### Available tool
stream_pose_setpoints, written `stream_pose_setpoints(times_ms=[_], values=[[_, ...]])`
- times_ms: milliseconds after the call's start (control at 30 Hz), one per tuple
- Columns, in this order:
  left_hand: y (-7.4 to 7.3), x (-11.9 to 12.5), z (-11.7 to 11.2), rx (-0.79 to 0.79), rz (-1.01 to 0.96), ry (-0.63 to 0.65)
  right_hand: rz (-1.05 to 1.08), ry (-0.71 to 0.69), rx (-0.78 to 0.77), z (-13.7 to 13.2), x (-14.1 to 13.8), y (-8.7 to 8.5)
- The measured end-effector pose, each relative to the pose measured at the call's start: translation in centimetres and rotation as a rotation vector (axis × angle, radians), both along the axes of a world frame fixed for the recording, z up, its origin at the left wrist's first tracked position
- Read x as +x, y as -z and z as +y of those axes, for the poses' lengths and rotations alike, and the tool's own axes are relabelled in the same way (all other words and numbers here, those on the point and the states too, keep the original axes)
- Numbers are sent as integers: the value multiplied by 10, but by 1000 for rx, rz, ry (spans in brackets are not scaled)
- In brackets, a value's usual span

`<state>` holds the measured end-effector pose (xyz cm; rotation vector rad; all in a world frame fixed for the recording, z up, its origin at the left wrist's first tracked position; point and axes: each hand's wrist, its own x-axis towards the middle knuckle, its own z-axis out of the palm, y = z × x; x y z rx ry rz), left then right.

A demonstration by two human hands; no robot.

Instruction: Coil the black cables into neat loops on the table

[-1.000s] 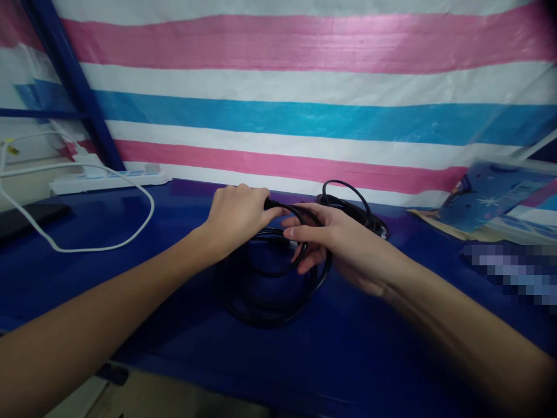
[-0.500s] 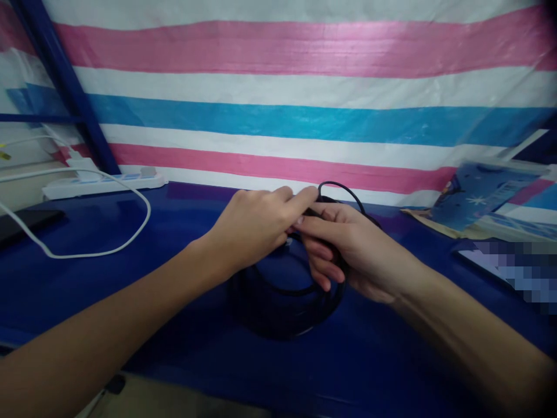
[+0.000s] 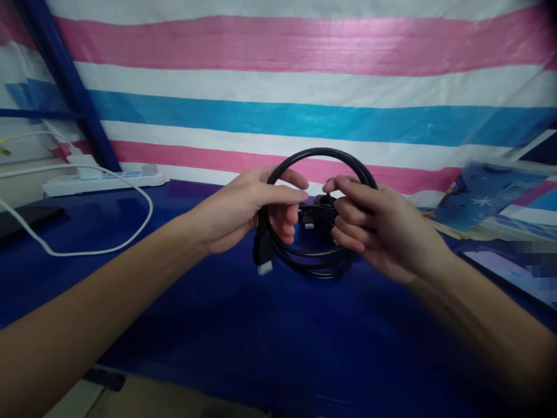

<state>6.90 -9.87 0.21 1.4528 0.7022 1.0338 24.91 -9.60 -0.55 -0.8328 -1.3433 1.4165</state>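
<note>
A black cable (image 3: pixel 322 152) is gathered in a loose coil between both hands, its upper loop standing up in an arch. My left hand (image 3: pixel 248 200) is at the left side of the coil, thumb and forefinger stretched to the right and the other fingers curled, with the cable crossing the crook of the thumb. Below that hand hangs a black plug (image 3: pixel 262 249) with a pale end. My right hand (image 3: pixel 378 217) grips the coil's right side with bent fingers. Another plug (image 3: pixel 308 222) shows inside the coil; its kind is unclear.
A white power strip (image 3: pixel 104 181) with a white cord (image 3: pixel 148 203) lies at the back left of the blue desk (image 3: pixel 261 342), near a dark flat object (image 3: pixel 30 223). At right are a phone-like device (image 3: pixel 500 267) and a blue printed packet (image 3: pixel 474 197). Striped sheeting (image 3: pixel 278 122) hangs behind.
My hands have drawn apart; before, their fingers met over the coil. The cable loop has risen between them, the coil has shifted away from me, and the left plug has come into view.
</note>
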Motion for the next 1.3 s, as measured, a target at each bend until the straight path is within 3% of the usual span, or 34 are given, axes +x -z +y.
stream_pose_setpoints(times_ms=[200, 267, 400, 533, 633, 867, 967, 1167, 1300], values=[[-2, 2, -7, -196, 24, 204, -287, -290, -130, 1, 7, 3], [0, 5, -6, -203, -43, 156, -288, -308, -76, 1, 8, 4], [7, 8, 4, -170, -340, -100, -143, -280, 62, -1, 4, 5], [10, 5, 12, -194, -438, -252, -132, -364, 78, -2, -4, 12], [8, 3, 11, -186, -442, -274, -197, -408, 124, -1, -6, 17], [3, 2, 7, -164, -381, -186, -473, -569, 224, 2, 0, 24], [5, 3, 10, -189, -424, -191, -505, -512, 316, 0, -7, 31], [16, 14, 12, -188, -501, -347, -429, -211, 690, -3, -26, 43], [22, 16, 14, -90, -399, -389, -434, -143, 637, -4, -27, 42]])
